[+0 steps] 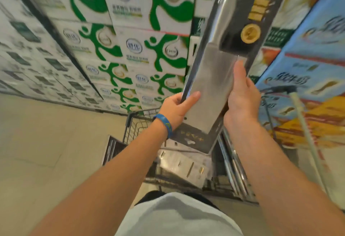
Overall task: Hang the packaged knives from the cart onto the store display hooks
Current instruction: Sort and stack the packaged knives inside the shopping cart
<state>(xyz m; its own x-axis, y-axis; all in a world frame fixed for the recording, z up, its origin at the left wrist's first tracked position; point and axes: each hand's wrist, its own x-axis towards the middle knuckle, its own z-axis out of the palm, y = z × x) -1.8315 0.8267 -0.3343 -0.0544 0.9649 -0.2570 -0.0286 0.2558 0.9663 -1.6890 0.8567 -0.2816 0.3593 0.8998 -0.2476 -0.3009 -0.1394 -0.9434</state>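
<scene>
A packaged knife, a steel cleaver on a dark card with gold labels, is held up in front of me above the cart. My left hand grips its left edge near the blade, thumb over the front. My right hand holds the right edge, fingers curled behind and thumb along the card. The wire shopping cart stands below, with more packaged knives lying inside. No display hooks are visible.
Stacked white-and-green cartons form a wall ahead and to the left. Blue and orange cartons are stacked at the right, with a pale pole leaning before them. Beige floor tiles spread to the left.
</scene>
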